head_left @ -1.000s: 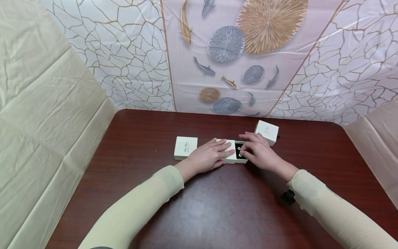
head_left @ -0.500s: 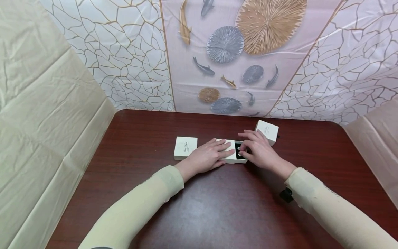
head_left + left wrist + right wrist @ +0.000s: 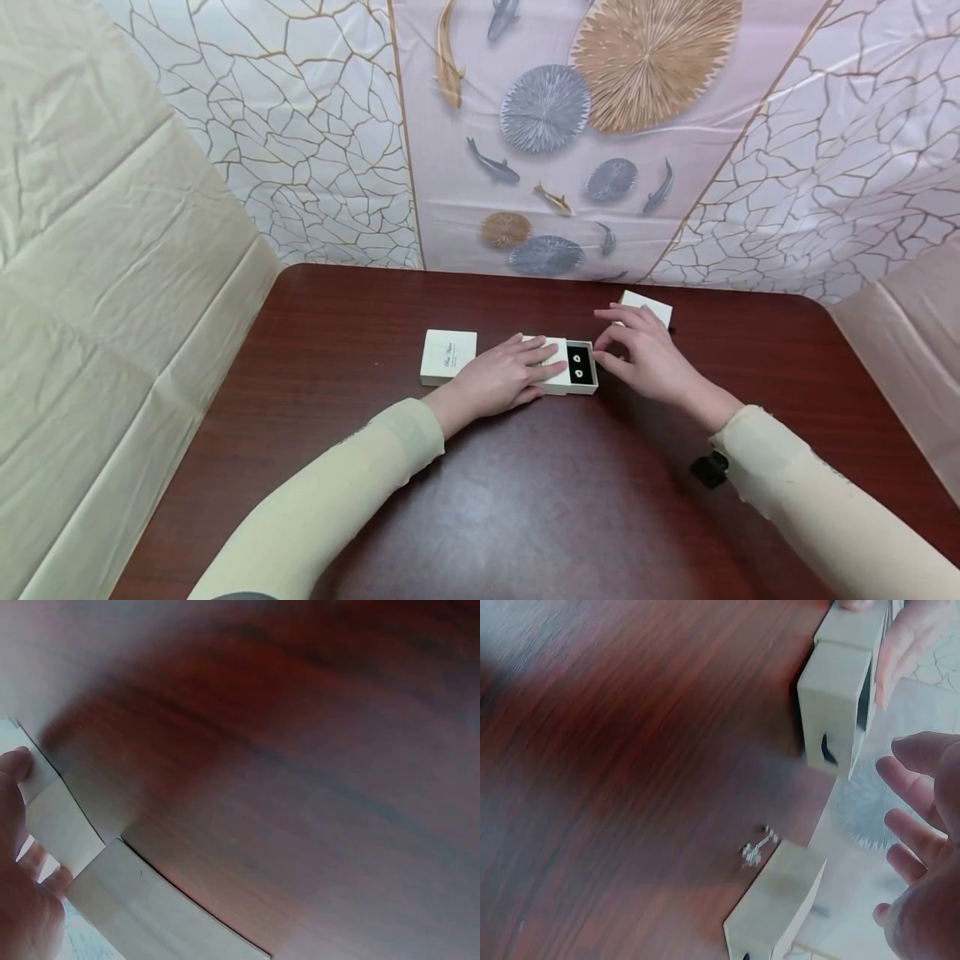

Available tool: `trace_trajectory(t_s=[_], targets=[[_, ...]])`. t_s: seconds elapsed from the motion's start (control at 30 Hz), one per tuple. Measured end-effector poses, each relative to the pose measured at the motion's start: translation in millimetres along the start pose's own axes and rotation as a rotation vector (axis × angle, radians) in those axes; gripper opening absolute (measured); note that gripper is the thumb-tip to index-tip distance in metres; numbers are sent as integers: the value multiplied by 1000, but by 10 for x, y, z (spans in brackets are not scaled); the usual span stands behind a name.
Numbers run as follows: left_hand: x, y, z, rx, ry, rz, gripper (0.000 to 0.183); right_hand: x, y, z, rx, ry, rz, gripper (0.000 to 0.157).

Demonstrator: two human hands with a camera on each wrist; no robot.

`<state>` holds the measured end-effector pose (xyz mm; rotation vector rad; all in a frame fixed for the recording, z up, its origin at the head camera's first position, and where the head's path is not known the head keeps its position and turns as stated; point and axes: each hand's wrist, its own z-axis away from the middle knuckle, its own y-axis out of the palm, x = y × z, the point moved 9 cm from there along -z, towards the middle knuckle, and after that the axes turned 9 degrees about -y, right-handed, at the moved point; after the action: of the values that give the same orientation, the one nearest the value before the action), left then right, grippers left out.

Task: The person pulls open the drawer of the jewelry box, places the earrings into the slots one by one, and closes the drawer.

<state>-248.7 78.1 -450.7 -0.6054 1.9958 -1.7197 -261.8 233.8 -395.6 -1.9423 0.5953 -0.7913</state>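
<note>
In the head view my left hand [image 3: 501, 377] lies over the cream sleeve [image 3: 557, 383] of a small jewellery box, straight fingers on top and thumb at the near side. The box's drawer [image 3: 588, 388] is pulled out to the right, with two small earrings [image 3: 578, 373] on its black insert. My right hand [image 3: 647, 354] is just right of the drawer, fingers bent and apart, holding nothing. In the right wrist view its fingers [image 3: 915, 836] are spread near the drawer's end, which has a black pull tab [image 3: 829, 748]. A loose silvery earring [image 3: 754, 853] lies on the tabletop.
A closed cream box [image 3: 447, 357] with dark lettering stands left of the middle box. Another cream box [image 3: 651, 307] is at the back right, partly behind my right hand; the loose earring lies beside it. Patterned cloth [image 3: 337, 167] hangs behind the dark red table [image 3: 352, 308].
My right hand has moved right, off the drawer and its earrings, which now show fully; it covers more of the back-right box. My left hand stays in place.
</note>
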Motion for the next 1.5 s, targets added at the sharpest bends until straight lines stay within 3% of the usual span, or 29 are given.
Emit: trace_trajectory(t_s=[0.2,0.53,0.73,1.0,1.5], targets=[[8,17,3,8,1,-2,53,-87,-14,96,6,0,1,8],[-10,1,9,-7,18,21,52,-182,163,161,93,20,32,8],[-13,-10,1,-16,22,32,52,-172,193,134,80,1,41,4],[-5,-10,2,-15,26,37,52,-170,238,112,91,28,9,10],[-1,-12,11,-5,19,59,52,-68,290,3,88,1,7,14]])
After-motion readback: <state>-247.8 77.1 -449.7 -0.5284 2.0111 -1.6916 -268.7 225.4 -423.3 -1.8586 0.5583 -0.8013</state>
